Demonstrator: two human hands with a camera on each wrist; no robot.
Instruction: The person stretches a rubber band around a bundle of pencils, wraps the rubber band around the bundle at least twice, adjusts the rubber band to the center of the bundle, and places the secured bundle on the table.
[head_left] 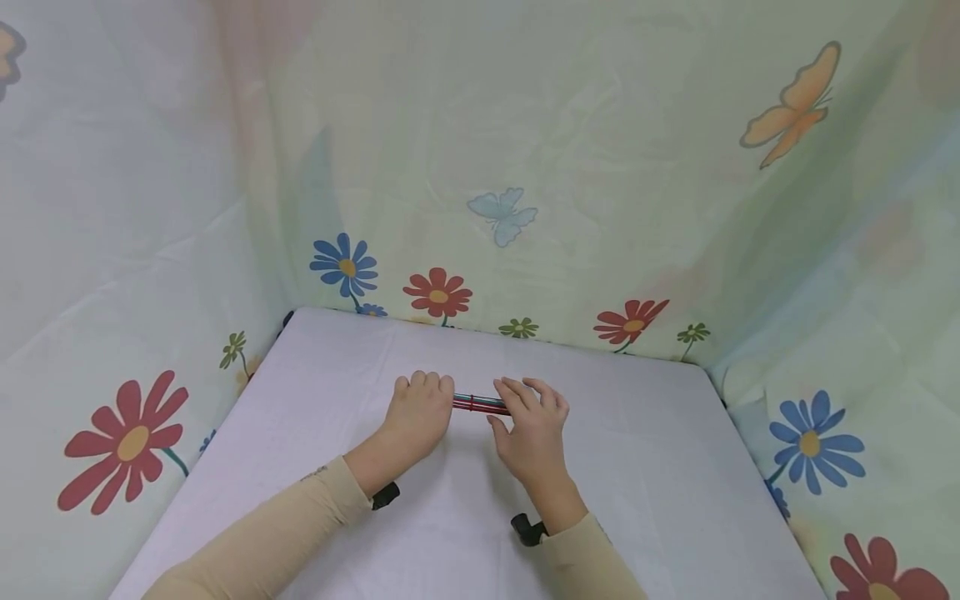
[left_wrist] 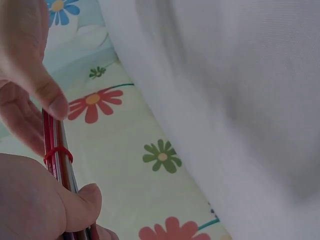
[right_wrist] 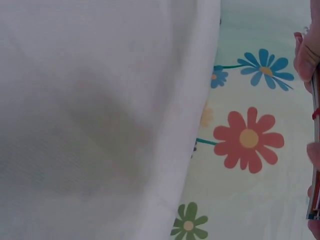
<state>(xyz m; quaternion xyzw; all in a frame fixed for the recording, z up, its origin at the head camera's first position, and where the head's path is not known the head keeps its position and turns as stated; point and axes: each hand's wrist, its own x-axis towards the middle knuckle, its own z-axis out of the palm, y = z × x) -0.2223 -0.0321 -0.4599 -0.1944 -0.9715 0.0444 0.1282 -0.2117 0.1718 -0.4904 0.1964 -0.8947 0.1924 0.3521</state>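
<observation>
A bundle of slim pencils (head_left: 480, 404), in red, brown and pale tones, is held level above the white table. Around its middle runs a red rubber band (left_wrist: 59, 154). My left hand (head_left: 420, 414) grips one end, fingers curled over it and the thumb pressed along the side in the left wrist view. On the other end my right hand (head_left: 532, 425) pinches the pencils between thumb and fingertips. The right wrist view catches only part of the bundle (right_wrist: 316, 175) at its right edge, with fingers on both sides of the band.
A white cloth covers the table (head_left: 637, 467) under both hands. Fabric walls (head_left: 600, 167) printed with flowers and butterflies rise along its back and sides. Black wrist mounts (head_left: 528, 530) sit at the sleeve cuffs.
</observation>
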